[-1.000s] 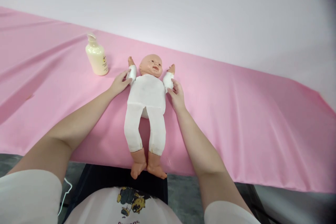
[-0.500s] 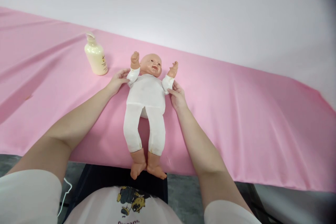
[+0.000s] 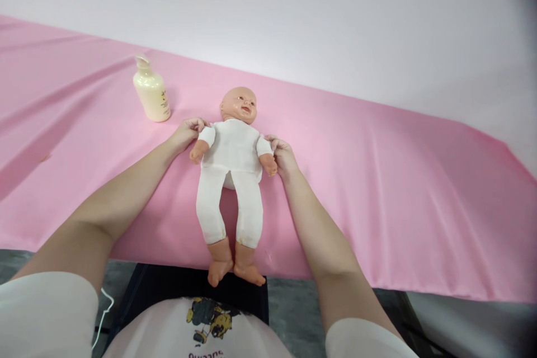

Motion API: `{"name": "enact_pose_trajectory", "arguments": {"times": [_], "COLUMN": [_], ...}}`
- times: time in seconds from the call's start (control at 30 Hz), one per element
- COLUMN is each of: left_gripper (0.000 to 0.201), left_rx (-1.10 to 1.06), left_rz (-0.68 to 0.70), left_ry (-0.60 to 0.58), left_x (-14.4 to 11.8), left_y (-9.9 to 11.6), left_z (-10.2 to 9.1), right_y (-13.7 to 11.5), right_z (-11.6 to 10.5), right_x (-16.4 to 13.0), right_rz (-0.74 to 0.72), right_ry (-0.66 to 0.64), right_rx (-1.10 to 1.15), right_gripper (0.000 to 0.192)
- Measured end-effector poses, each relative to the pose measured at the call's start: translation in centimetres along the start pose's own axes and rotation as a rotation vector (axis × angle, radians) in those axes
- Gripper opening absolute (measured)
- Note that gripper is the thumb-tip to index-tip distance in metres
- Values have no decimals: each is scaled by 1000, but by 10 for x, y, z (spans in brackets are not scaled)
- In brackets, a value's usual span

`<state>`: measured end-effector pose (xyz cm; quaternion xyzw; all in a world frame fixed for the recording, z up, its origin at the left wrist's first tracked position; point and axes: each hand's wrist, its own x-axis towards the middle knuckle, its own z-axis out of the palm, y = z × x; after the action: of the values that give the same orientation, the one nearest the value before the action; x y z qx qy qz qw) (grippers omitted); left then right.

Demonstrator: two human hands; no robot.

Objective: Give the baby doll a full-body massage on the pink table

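Note:
A bald baby doll [image 3: 232,148] with a white cloth body lies face up on the pink cloth, its feet over the near edge. Its two arms point down along its sides. My left hand [image 3: 189,131] is closed at the doll's arm on the left of the view, fingers around the white upper sleeve. On the other side, my right hand [image 3: 285,156] pinches the doll's other arm by its sleeve. Some fingertips of both hands are hidden behind the arms.
A pale yellow pump bottle [image 3: 152,92] stands upright on the left, beyond my left hand. The pink cloth [image 3: 377,190] covers the table up to a white wall [image 3: 293,11]. Below the near edge, a white cable [image 3: 104,313] hangs at the left.
The doll's arms have swung from raised beside its head to down along its sides. My hands have stayed near its shoulders, fingers closing further on the sleeves.

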<state>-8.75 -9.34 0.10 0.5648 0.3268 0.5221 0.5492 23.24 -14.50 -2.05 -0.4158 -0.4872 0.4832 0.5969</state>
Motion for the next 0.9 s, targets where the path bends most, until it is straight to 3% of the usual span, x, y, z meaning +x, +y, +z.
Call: {"name": "enact_pose_trajectory", "arguments": {"times": [0.23,0.43,0.57,0.67,0.77,0.9], "left_gripper": [32,33,38,46,54,55], "left_rx": [94,17,-39,63,239,536], "left_rz": [-41,-53,-44,23,58,137], "left_ry": [-53,-56,36,112,106,106], "left_x": [-2,0,4,3,-2,-7], "left_y": [5,4,-1,-2,0,6], "left_z": [-3,-4,-3,-4,-3,-1], "right_y": [-2,-3,-1,0,0,0], "right_z": [0,1,4,6,6,4], "right_x": [-1,1,4,2,-4,-7], "right_rz": [65,61,10,-79,-150,-187], "right_ry": [45,31,32,89,129,114], "right_rx": [86,94,72,-24,-204,-454], "right_gripper": [27,18,37,60,80,81]}}
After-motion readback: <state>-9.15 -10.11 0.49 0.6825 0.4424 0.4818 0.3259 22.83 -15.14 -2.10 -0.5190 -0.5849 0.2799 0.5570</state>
